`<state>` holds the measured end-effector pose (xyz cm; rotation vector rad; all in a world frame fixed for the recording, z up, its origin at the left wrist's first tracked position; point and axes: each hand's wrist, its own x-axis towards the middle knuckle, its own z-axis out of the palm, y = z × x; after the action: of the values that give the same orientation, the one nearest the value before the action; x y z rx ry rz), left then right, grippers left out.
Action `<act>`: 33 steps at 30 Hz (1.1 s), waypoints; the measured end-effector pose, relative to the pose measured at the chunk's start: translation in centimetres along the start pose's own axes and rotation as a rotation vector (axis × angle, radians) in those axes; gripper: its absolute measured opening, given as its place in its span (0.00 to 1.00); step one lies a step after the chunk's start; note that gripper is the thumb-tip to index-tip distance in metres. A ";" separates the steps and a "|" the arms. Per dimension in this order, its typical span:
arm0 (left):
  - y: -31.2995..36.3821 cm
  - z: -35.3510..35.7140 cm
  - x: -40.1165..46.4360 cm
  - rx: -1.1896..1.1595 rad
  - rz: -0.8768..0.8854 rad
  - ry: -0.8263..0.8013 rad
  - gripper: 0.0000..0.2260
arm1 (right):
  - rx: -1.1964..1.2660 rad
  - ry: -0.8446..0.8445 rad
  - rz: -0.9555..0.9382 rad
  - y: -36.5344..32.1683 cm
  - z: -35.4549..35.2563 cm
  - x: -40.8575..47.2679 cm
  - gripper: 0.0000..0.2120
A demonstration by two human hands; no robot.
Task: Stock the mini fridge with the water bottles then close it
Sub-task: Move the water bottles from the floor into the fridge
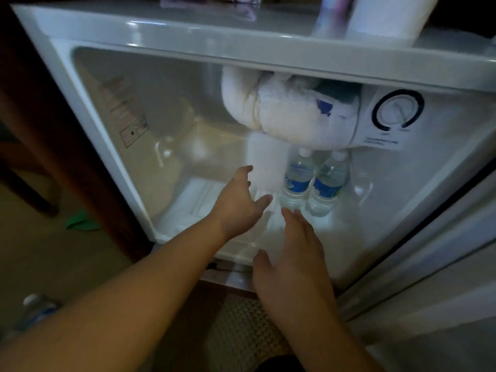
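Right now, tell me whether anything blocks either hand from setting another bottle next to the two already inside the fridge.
Nothing visible blocks it. The left hand and right hand are both open and hold nothing, in front of the two clear blue-labelled water bottles standing upright on the white mini fridge floor. The floor left of them looks bare; the frosted freezer box hangs above.

Both hands empty, fingers relaxed & spread: left hand (239,200) stretched fwd, right hand (292,259) lower.
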<state>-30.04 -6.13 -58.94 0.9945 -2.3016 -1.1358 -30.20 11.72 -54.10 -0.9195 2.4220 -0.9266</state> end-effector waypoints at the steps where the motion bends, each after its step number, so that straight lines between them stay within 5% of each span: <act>1: -0.8 -1.8 -1.8 0.027 0.003 0.009 0.34 | -0.013 -0.017 -0.031 -0.5 0.5 -0.1 0.38; 11: -10.9 -23.3 -19.9 0.384 -0.265 0.121 0.04 | -0.036 -0.291 -0.430 -9.7 10.0 -1.4 0.33; 16: -17.2 -31.1 -27.1 0.461 -0.607 0.020 0.07 | -0.246 -0.473 -0.717 -13.7 18.4 -3.4 0.32; 22: -21.1 -33.9 -34.8 0.521 -0.759 0.057 0.11 | -0.401 -0.798 -0.892 -15.6 28.0 -7.5 0.28; 29: -26.0 -32.0 -40.4 0.619 -0.992 -0.038 0.28 | -0.389 -0.941 -0.917 -14.9 34.9 -11.4 0.28; 33: -28.3 -30.0 -41.3 0.620 -1.029 -0.044 0.24 | -0.445 -0.936 -0.907 -13.7 37.1 -12.0 0.25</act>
<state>27.91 -3.39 -64.99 2.5816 -2.1948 -0.6854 4.79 -4.20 -69.38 -2.0982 1.3524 -0.0455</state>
